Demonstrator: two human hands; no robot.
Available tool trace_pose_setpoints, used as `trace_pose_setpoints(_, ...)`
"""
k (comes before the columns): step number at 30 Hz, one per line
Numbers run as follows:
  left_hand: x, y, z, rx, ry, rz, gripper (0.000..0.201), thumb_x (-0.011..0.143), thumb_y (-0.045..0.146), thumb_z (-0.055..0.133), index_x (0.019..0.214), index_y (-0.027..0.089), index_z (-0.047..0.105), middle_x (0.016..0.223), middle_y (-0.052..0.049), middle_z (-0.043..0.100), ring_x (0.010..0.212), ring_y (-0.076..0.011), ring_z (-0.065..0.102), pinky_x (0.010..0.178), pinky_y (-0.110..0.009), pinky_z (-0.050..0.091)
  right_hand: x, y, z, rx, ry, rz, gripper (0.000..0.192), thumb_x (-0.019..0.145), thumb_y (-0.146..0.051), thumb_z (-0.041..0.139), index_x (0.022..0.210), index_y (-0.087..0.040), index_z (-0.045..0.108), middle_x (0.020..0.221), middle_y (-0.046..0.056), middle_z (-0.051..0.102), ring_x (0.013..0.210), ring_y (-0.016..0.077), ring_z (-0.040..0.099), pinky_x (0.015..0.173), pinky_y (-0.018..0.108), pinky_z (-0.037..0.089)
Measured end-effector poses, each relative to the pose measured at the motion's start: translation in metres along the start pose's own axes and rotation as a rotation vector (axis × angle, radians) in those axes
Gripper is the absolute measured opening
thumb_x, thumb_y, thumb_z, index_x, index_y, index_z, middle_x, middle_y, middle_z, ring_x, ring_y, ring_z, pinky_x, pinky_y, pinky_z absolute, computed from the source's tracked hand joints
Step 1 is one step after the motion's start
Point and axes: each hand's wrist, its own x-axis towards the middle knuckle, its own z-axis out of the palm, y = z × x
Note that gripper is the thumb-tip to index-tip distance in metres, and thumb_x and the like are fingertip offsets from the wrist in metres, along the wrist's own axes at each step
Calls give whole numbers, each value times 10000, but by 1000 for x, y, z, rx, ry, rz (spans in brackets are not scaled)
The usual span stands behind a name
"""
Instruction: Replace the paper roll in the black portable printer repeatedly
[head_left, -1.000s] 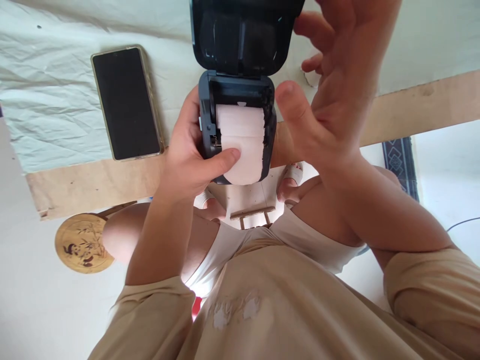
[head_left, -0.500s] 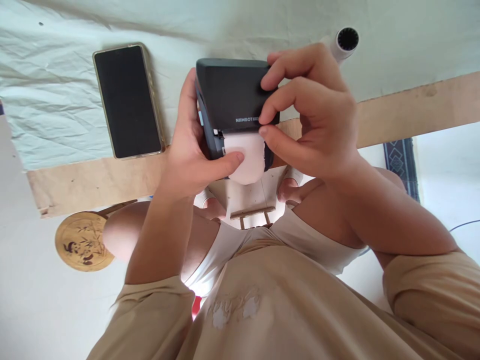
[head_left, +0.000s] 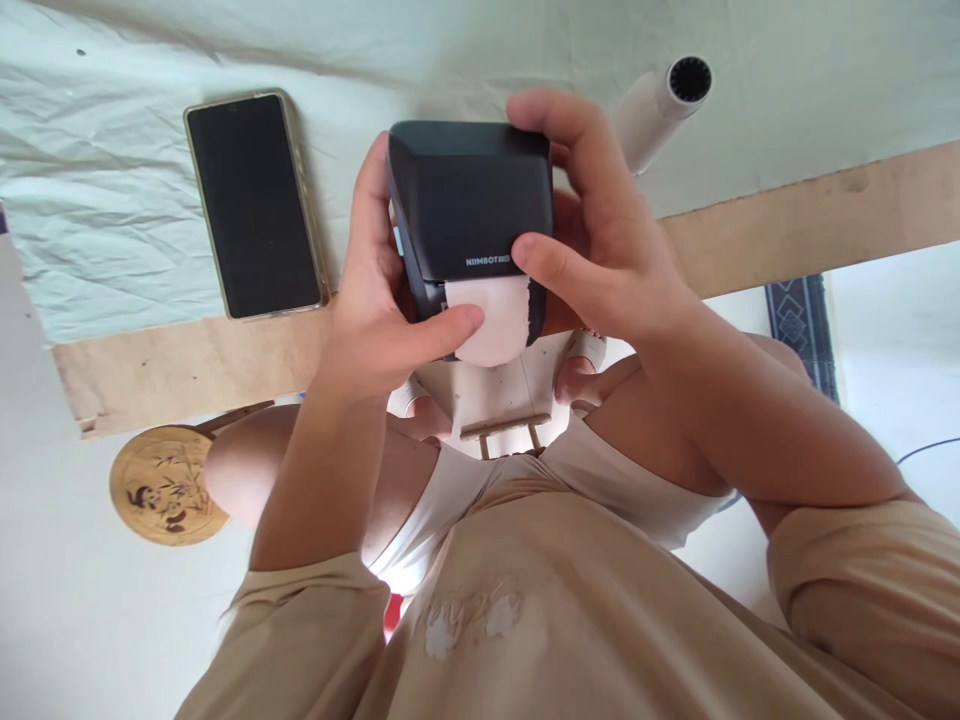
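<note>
Between both hands, above the table's front edge, is a dark label printer (head_left: pixel 472 200) marked NIIMBOT, its lid down. A strip of white label paper (head_left: pixel 499 320) sticks out of its near side. My left hand (head_left: pixel 379 300) is wrapped round the printer's left side, the thumb lying on the paper. On the other side my right hand (head_left: pixel 600 220) grips the printer, thumb on the lid's lower right corner and a finger over the upper right edge. Its remaining fingers are partly hidden behind the printer.
A phone (head_left: pixel 255 205) in a clear case lies on the pale green cloth (head_left: pixel 420 50) at the left. A white cylindrical device (head_left: pixel 649 115) with a dark round end lies beyond my right hand. The wooden table edge (head_left: pixel 795 200) runs across; a round wooden stool (head_left: pixel 169 485) stands lower left.
The printer's lid has closed down, and the small gap at its left front corner is gone. My right hand has shifted from pinching the lid's edge to gripping the printer's right side.
</note>
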Motion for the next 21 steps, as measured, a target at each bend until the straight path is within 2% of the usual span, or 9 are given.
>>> trace_pose_setpoints(1, 0, 0, 1, -38, -11, 16, 826, 603, 386, 784, 1317, 346, 369, 1252, -7, 534, 1265, -284, 557, 1056, -541, 474, 1, 1, 0, 74, -31, 11, 535, 864, -350, 548, 1342, -302, 312, 1399, 19, 397, 991, 79, 587, 834, 214, 536)
trace_pose_setpoints(2, 0, 2, 4, -92, 31, 9, 732, 660, 449, 735, 1298, 316, 401, 1234, -22, 551, 1280, -295, 547, 1080, -554, 454, 2, 2, 0, 129, -47, 14, 556, 859, -349, 564, 1345, -287, 302, 1384, 26, 414, 937, 64, 590, 814, 208, 530)
trace_pose_setpoints(5, -1, 9, 11, -160, 182, -75, 569, 740, 450, 667, 1253, 296, 474, 1338, -42, 526, 1354, -290, 476, 1154, -529, 403, 5, 6, -2, 209, -70, -4, 581, 837, -364, 612, 1322, -250, 313, 1334, 40, 449, 874, 46, 580, 780, 194, 514)
trace_pose_setpoints(7, -2, 13, 13, -167, 209, -106, 571, 747, 425, 668, 1267, 300, 467, 1333, -35, 536, 1366, -274, 459, 1174, -518, 384, 7, 9, -2, 230, -91, -33, 608, 819, -392, 635, 1311, -243, 311, 1337, 51, 445, 884, 53, 581, 772, 193, 510)
trace_pose_setpoints(11, -3, 15, 13, -195, 196, -113, 648, 713, 427, 710, 1282, 255, 452, 1157, -33, 582, 1363, -285, 456, 1170, -543, 369, 8, 16, -2, 197, -94, -89, 648, 799, -460, 641, 1309, -241, 308, 1351, 70, 427, 978, 96, 581, 793, 211, 513)
trace_pose_setpoints(14, -2, 13, 12, -194, 200, -121, 673, 702, 436, 717, 1290, 262, 439, 1078, -8, 570, 1352, -279, 463, 1162, -557, 364, 8, 19, -1, 130, -69, -89, 644, 803, -495, 615, 1316, -252, 311, 1311, 64, 451, 1028, 124, 567, 845, 240, 518)
trace_pose_setpoints(21, -3, 13, 11, -218, 221, -138, 650, 696, 391, 715, 1276, 248, 458, 1060, -38, 566, 1323, -283, 477, 1181, -546, 335, 8, 20, 0, 57, -68, -129, 590, 824, -471, 571, 1306, -256, 309, 1322, 54, 434, 1047, 130, 551, 824, 239, 529)
